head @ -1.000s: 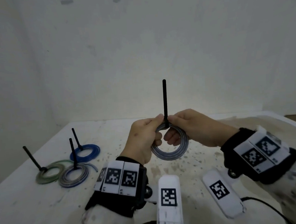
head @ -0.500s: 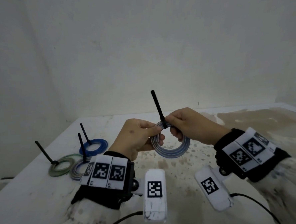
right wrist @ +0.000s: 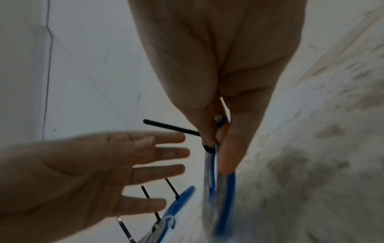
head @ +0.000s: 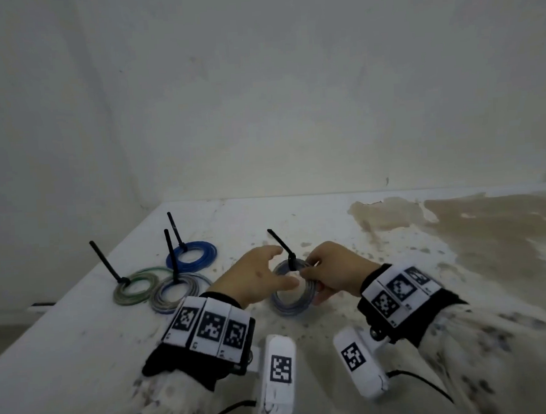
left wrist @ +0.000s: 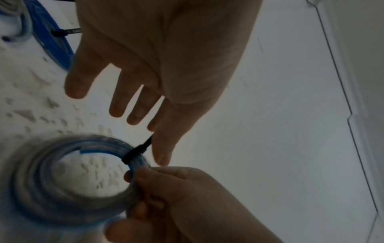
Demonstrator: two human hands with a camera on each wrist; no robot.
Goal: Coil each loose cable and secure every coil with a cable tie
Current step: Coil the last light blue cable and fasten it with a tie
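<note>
Now left hand (head: 256,276) fingers spread, right hand (head: 334,272) pinching tied coil (head: 292,303)

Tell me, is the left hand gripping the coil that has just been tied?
No, the left hand is open with straight fingers beside the coil, which only the right hand pinches.

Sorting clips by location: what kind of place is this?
Likely a bare indoor recording or work corner: a stained white table against plain white walls, holding only tied cable coils.
</note>
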